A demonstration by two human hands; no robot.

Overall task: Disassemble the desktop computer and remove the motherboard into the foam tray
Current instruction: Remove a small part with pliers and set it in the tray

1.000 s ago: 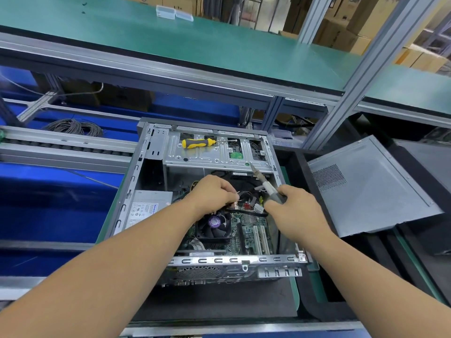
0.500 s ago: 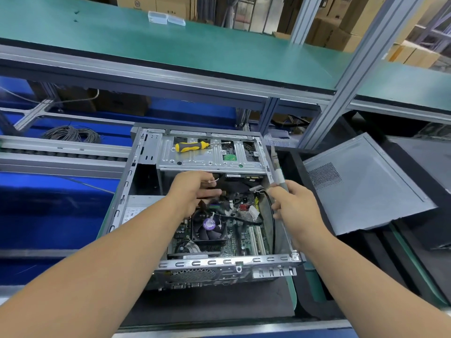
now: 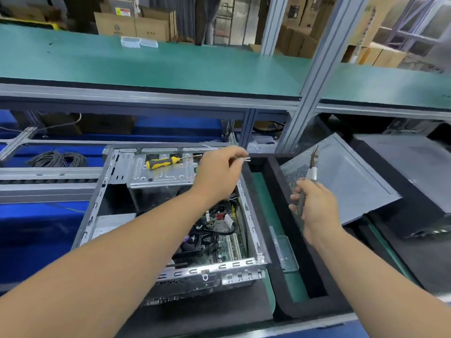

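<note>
motherboard (image 3: 219,230) inside case; left hand (image 3: 219,172) pinches small white piece; right hand (image 3: 314,206) grips pliers (image 3: 313,167).

Two bare forearms, left hand (image 3: 217,175), right hand (image 3: 314,206), no sleeves
</note>
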